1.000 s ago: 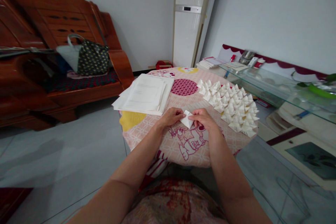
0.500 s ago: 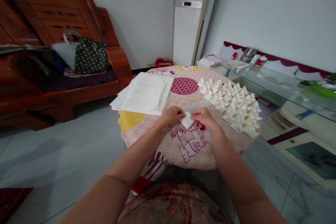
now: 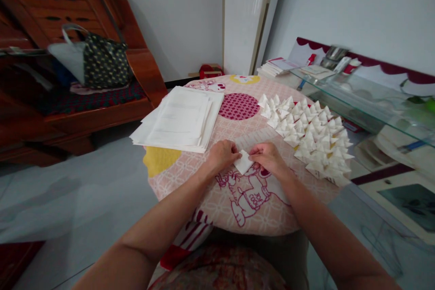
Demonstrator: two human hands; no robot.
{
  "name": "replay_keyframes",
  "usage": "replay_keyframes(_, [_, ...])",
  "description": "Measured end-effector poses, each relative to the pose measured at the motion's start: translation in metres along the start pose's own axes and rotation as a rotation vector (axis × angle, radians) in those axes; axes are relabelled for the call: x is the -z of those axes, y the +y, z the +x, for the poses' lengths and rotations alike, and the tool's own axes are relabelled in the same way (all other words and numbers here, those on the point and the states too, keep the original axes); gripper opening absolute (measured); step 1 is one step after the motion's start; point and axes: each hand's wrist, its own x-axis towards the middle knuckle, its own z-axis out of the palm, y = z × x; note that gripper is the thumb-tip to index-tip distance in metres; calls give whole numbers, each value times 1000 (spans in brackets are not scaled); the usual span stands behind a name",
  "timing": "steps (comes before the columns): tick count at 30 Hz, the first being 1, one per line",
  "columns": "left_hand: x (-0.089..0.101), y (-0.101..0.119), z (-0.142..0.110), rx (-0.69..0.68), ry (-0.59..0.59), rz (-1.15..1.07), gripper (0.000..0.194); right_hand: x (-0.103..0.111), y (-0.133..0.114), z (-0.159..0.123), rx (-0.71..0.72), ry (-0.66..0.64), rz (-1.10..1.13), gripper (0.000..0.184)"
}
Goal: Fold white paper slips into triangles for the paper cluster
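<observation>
A small folded piece of white paper [image 3: 243, 163] lies between my hands, low over the cloth-covered round table [image 3: 210, 195]. My left hand [image 3: 222, 156] pinches its left corner, fingers closed. On the opposite corner, my right hand [image 3: 268, 158] grips with thumb and fingers pressed together. Just beyond my hands a printed paper strip [image 3: 256, 138] rests on the cloth. To the right stand rows of folded white paper pieces [image 3: 306, 131] with pointed tips. A stack of white paper sheets [image 3: 180, 118] sits to the left.
A glass-topped cabinet [image 3: 360, 99] carrying cups and papers borders the table on the right. At the left is a wooden bench [image 3: 136, 68] with a dark patterned bag [image 3: 105, 63] on it. A tall white air conditioner [image 3: 243, 22] stands behind.
The folded paper now looks like a flatter diamond between my fingers, still held by both hands. My view has tilted down and come a little closer to the table.
</observation>
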Motion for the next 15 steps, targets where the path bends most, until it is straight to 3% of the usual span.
replay_keyframes(15, [-2,0,-11,-83,17,-38,11,1,0,-7,16,-15,1,4])
